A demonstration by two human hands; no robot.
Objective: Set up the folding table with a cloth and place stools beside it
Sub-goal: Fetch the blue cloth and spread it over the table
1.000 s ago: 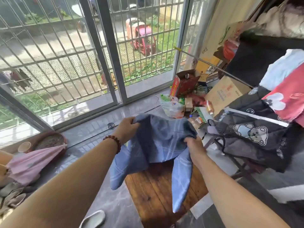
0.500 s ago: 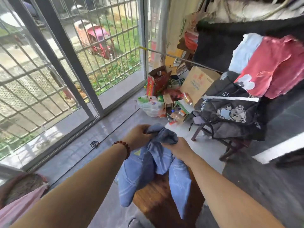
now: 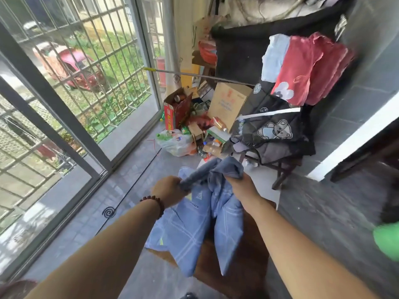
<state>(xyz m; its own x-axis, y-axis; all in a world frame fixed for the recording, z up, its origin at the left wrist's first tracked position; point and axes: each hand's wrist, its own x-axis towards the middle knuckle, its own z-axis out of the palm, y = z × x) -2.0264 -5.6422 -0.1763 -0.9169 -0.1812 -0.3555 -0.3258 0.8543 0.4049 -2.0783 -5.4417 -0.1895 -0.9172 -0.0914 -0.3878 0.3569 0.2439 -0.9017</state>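
Cloth (image 3: 192,229), blue checked, hangs bunched from both your fists: your left hand (image 3: 169,189) and right hand (image 3: 240,186) each grip it above the wooden table (image 3: 248,266).

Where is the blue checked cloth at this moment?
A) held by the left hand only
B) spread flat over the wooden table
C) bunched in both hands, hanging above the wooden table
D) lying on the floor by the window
C: the left hand and the right hand each grip the gathered top of the blue cloth, and its loose ends hang down over the wooden table.
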